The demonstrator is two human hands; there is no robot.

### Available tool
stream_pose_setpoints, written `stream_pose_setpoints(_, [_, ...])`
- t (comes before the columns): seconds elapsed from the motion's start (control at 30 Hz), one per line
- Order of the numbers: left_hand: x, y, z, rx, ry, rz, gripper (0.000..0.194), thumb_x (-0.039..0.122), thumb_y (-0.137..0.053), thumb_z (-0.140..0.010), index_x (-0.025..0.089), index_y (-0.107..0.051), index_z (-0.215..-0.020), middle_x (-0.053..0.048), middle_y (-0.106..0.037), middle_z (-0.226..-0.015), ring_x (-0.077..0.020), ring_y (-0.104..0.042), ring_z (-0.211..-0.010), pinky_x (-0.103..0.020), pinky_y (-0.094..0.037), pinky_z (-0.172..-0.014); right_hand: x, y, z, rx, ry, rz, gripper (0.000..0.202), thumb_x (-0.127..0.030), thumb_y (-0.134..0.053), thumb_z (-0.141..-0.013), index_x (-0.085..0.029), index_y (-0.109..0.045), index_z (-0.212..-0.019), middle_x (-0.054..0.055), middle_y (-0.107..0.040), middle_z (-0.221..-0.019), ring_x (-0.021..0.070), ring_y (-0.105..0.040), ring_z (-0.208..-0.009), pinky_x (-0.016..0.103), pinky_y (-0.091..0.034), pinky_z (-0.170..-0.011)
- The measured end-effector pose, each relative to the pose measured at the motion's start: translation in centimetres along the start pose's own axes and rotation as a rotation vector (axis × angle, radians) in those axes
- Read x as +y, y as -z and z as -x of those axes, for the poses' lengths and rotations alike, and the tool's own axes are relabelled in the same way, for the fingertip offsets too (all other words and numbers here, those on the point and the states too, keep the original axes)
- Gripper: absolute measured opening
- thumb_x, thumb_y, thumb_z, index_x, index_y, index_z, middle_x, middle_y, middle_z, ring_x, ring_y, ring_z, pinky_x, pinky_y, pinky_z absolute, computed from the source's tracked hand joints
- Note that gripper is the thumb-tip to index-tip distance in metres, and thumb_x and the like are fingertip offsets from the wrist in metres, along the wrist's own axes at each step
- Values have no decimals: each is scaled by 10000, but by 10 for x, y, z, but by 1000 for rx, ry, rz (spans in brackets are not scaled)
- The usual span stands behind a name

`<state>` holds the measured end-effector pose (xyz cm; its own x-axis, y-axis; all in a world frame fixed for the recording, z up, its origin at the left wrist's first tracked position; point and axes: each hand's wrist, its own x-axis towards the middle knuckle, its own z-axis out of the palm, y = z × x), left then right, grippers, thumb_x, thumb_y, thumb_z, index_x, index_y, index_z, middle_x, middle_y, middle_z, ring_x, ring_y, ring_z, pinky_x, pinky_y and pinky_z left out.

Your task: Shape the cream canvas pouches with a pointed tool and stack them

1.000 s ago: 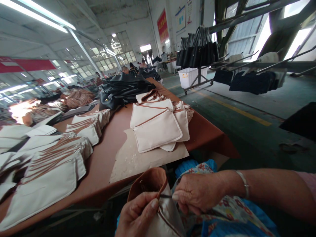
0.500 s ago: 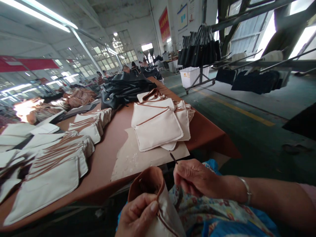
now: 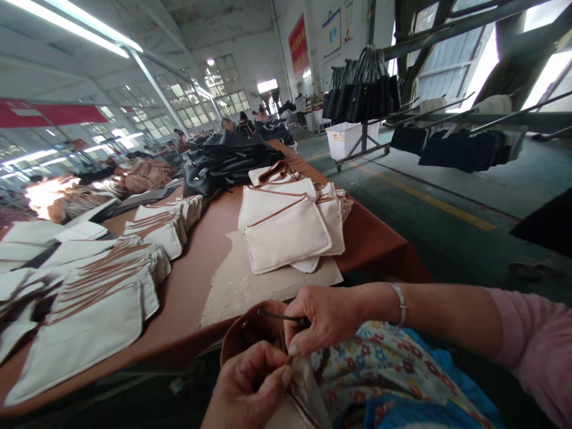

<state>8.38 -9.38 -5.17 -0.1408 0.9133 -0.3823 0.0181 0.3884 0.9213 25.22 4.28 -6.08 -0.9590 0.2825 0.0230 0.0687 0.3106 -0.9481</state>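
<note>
An off-white pouch (image 3: 308,378) with brown trim is held low in front of me, its mouth open on a brown lining (image 3: 236,341). My left hand (image 3: 252,384) is closed on the pouch's edge, thumb and fingers pinching near the trim. At the same rim my right hand (image 3: 328,319) presses thumb and finger together, touching the left fingertips. Gripped in the right hand is a thin dark tool (image 3: 279,314), its slim end sticking out leftward over the pouch's mouth. What the right fingertips pinch at the rim is too small to make out.
Ahead, a pile of off-white pouches (image 3: 288,232) lies on brown paper (image 3: 241,292) on the brown-covered table (image 3: 187,292). Rows of similar pouches (image 3: 102,322) line the left. Black bags (image 3: 232,158) are heaped behind. A rack with black handbags (image 3: 361,95) stands on the right.
My right hand has moved left and down to the pouch's rim, meeting my left hand. The dark tool has swung from pointing up to lying across the opening.
</note>
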Motion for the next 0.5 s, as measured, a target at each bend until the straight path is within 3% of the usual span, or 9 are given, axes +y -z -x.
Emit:
stream_pose_setpoints(0.17, [4, -2, 0, -33, 21, 19, 306, 405, -861, -601, 164, -675, -624, 38, -555, -531, -70, -377, -453, -174, -263, -425, 2, -1, 2, -34, -28, -139, 199, -239, -635, -747, -92, -706, -859, -25, -550, -621, 54, -455, -550, 154, -352, -502])
stream_pose_setpoints(0.3, [2, 1, 0, -87, 47, -67, 331, 455, -816, -676, 161, -664, -681, 29, -538, -551, -75, -376, -461, -173, -267, -420, 9, -13, -2, 70, -79, -292, 114, -182, -624, -688, -91, -662, -745, -52, -496, -533, 33, -407, -462, 133, -297, -424])
stream_pose_setpoints(0.5, [-6, 19, -11, -155, 58, -76, 428, 555, -741, -738, 146, -620, -713, 36, -476, -543, -73, -359, -478, -172, -243, -446, 17, -20, -3, 167, -265, -499, 141, -222, -595, -672, -145, -639, -781, -83, -464, -430, 55, -390, -315, 131, -296, -308])
